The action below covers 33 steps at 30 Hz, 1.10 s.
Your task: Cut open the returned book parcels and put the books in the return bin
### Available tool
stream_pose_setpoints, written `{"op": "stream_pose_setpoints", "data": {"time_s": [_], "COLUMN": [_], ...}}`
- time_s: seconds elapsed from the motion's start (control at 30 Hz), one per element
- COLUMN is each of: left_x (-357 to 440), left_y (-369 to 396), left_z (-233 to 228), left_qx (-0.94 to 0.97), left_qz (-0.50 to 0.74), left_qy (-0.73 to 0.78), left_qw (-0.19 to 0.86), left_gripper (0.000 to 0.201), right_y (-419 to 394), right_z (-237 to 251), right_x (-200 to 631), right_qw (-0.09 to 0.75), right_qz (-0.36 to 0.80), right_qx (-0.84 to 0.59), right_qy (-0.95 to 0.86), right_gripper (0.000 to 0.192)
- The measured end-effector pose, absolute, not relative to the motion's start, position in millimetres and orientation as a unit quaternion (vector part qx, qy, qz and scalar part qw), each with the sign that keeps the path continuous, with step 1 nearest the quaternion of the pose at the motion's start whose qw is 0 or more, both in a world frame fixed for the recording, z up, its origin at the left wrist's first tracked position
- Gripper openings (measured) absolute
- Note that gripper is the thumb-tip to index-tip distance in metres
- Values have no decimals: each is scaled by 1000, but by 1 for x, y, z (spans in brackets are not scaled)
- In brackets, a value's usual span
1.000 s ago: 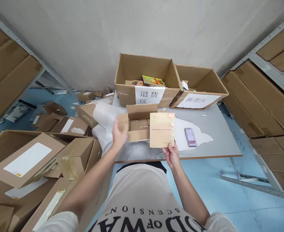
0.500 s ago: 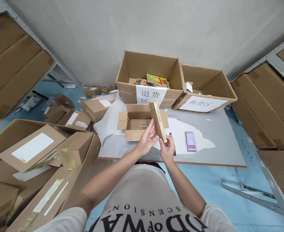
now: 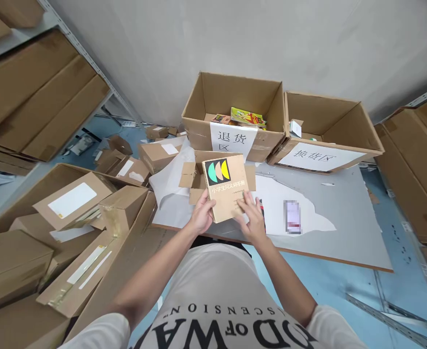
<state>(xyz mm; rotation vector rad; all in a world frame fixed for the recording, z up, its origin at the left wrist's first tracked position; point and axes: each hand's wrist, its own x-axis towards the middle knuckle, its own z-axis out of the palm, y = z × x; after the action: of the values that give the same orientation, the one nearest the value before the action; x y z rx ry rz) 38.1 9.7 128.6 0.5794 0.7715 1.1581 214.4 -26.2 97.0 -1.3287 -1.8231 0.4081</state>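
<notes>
Fingers of my left hand (image 3: 201, 213) were closed on the lower left edge of the book (image 3: 228, 189), while those of my right hand (image 3: 254, 219) lay half spread over its lower right edge; whether they gripped as well, I couldn't tell. I had just turned the book: half a second earlier its spine was towards me, and before that its other face. Now the title side faced me and could be read. The book was in mid-frame, above the table (image 3: 358, 203), partly hiding the small carton (image 3: 186, 175) open behind it. A large box (image 3: 198, 133) stood at upper centre, a second box (image 3: 349, 126) at upper right; a blurred phone-like item (image 3: 292, 216) lay on white paper (image 3: 315, 224) right of centre.
</notes>
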Motion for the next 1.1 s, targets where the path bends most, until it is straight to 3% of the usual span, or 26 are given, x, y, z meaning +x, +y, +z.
{"op": "stream_pose_setpoints", "data": {"time_s": [0.13, 0.23, 0.3, 0.63, 1.1], "left_x": [30, 28, 27, 22, -9], "left_y": [9, 13, 17, 27, 35], "left_z": [129, 130, 130, 113, 112], "left_qx": [252, 246, 246, 312, 303], "left_qz": [512, 501, 488, 445, 417], "left_qy": [338, 328, 324, 386, 360], "left_qw": [748, 762, 773, 746, 777], "left_gripper": [57, 60, 60, 61, 60], "right_y": [-20, -20, -23, -29, -31], "right_z": [96, 99, 101, 89, 85], "right_x": [230, 236, 238, 234, 209], "right_qw": [494, 471, 457, 494, 502], "right_qz": [379, 597, 662, 633, 627], "right_qx": [-582, -498, -456, -496, -512], "right_qy": [-523, -417, -380, -329, -305], "right_gripper": [61, 59, 57, 59, 62]}}
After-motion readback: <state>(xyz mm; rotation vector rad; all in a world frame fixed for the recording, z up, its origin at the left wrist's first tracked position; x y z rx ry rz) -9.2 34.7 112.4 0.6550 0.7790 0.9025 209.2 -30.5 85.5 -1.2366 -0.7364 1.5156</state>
